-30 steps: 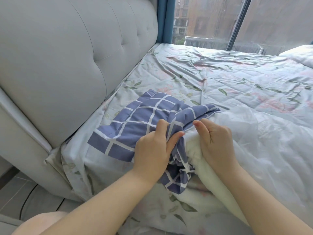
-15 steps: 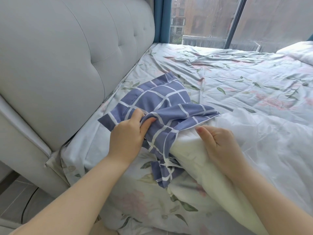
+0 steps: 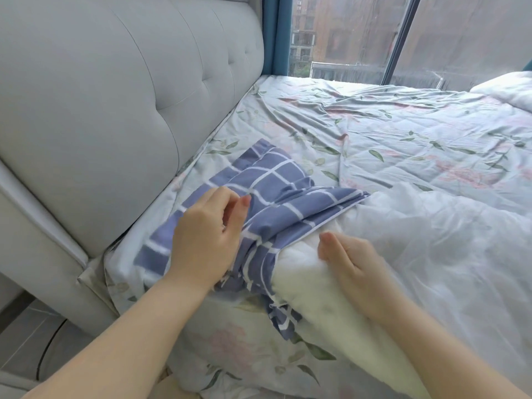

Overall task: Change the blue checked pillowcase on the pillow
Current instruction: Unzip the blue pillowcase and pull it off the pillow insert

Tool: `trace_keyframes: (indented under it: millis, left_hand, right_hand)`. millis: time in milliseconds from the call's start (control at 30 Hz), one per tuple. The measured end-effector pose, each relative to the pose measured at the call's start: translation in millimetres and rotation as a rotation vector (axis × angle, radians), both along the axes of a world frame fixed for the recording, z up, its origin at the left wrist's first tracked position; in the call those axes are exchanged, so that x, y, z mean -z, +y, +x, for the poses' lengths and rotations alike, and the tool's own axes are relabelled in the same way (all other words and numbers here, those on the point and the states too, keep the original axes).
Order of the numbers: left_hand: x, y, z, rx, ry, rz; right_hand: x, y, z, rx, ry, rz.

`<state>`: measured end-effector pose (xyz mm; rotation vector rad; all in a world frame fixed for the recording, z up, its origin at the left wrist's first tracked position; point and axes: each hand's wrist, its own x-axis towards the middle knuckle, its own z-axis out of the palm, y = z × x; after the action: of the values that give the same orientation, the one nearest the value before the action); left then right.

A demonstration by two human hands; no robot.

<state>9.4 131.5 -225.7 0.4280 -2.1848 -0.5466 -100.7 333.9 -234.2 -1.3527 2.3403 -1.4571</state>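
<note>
The blue checked pillowcase [image 3: 276, 194] lies bunched on the floral bed sheet near the headboard, still wrapped around the near end of the white pillow [image 3: 305, 286]. My left hand [image 3: 207, 234] rests on top of the pillowcase with thumb and forefinger apart, pinching nothing that I can see. My right hand [image 3: 354, 263] lies flat on the bare white pillow just right of the pillowcase's edge, fingers straight and together. A loose flap of the case hangs down toward me.
A padded grey headboard [image 3: 129, 110] stands along the left. The floral sheet [image 3: 374, 133] covers the bed, with a white quilt [image 3: 449, 243] over its right side. Another white pillow [image 3: 506, 87] sits far right. A window and blue curtain [image 3: 273, 33] are behind.
My left hand pulled the pillowcase left, off the pillow, and its thumb has now loosened from the cloth. My right hand went from gripping the pillow to lying flat on it.
</note>
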Motion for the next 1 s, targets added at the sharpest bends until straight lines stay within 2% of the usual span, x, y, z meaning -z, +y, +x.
trace_keyframes:
  millis: [100, 200, 267, 367, 433, 600, 733, 800, 900, 1000]
  left_hand:
    - [9.3, -7.0, -8.3, -0.012, -0.109, 0.015]
    - [19.8, -19.4, -19.4, -0.025, -0.187, 0.114]
    - [20.5, -21.9, -27.9, -0.022, -0.196, 0.135]
    - [18.5, -14.6, -39.4, 0.027, -0.212, 0.134]
    - [17.4, -6.8, -44.7, 0.061, -0.216, 0.116]
    - [15.5, 6.2, -54.6, 0.102, -0.212, 0.075]
    - [11.3, 20.6, -60.1, 0.193, -0.189, 0.084]
    - [10.1, 31.9, -61.4, 0.231, -0.198, 0.057]
    - [9.3, 43.7, -63.1, 0.274, -0.223, 0.042]
    - [5.6, 47.0, -67.9, 0.303, -0.202, 0.069]
  right_hand:
    - [1.0, -2.2, 3.3, -0.027, -0.008, 0.018]
    - [-2.8, 2.9, 0.6, 0.050, 0.043, -0.034]
    - [-9.7, 10.2, -9.1, 0.177, 0.150, -0.079]
    - [-24.1, 22.3, -38.4, 0.387, 0.423, -0.085]
    - [-27.7, 30.0, -62.8, 0.461, 0.476, -0.011]
    - [-8.7, 38.1, -102.1, 0.456, 0.195, 0.296]
    - [0.3, 26.7, -95.2, 0.418, 0.144, 0.402]
    - [1.8, 21.2, -87.6, 0.429, 0.085, 0.376]
    - [1.6, 20.3, -76.5, 0.459, -0.057, 0.175]
    - [-1.7, 21.9, -59.9, 0.334, -0.279, -0.002]
